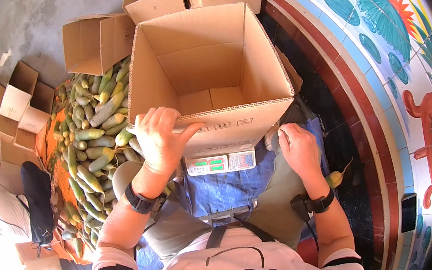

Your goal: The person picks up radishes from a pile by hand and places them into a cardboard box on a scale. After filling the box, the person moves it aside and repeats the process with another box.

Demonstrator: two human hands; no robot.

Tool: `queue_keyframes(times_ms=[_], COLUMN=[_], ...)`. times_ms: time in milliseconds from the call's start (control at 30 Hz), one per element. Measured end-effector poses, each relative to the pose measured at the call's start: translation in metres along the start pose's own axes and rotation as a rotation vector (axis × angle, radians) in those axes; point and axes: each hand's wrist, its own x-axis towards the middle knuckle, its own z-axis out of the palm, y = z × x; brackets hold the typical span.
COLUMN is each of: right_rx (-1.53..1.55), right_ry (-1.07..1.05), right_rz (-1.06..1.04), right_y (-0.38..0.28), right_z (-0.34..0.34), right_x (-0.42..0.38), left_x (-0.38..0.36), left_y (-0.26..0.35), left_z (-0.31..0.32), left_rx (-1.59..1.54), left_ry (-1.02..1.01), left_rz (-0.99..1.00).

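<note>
A tall open cardboard box [213, 115] stands in front of me, and its inside shows bare cardboard. My left hand [159, 136] grips the box's near left rim, fingers over the edge and thumb along the outside. Below the box's near wall juts the display of a digital scale [221, 163], with green readouts and a keypad. Over my right knee, just right of the box's lower part, my right hand [299, 149] is loosely closed with nothing visible in it. A heap of green radishes [86, 134] lies at the left of the box.
More open cartons [89, 42] stand behind the heap and at the far left [23, 102]. Another person [9, 206] bends at the left edge. A single radish [334, 178] lies right of my knee. A painted tile wall [379, 61] curves along the right, above a blue tarp [207, 193].
</note>
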Motion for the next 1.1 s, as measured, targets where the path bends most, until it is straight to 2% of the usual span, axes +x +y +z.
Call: queue_keyframes(times_ms=[300, 733, 767, 867, 933, 1100], right_rx=[-0.006, -0.012, -0.005, -0.002, 0.005, -0.075], right_ry=[0.051, 0.01, 0.01, -0.013, -0.028, -0.041], right_rz=[-0.069, -0.039, -0.029, -0.028, -0.023, -0.021], right_y=[-0.001, -0.005, -0.005, -0.004, -0.002, 0.003], right_z=[0.007, 0.008, 0.008, 0.008, 0.009, 0.006], right_x=[0.003, 0.005, 0.006, 0.006, 0.005, 0.002], left_x=[-0.001, -0.006, -0.009, -0.012, -0.021, -0.053], left_y=[-0.004, -0.009, -0.011, -0.007, -0.014, -0.057], left_z=[0.002, -0.009, -0.011, -0.023, -0.036, -0.07], left_rx=[-0.073, -0.131, -0.166, -0.123, -0.11, 0.023], left_ry=[-0.011, -0.078, -0.163, -0.124, -0.142, 0.049], left_rz=[0.051, 0.142, 0.116, 0.132, 0.077, -0.228])
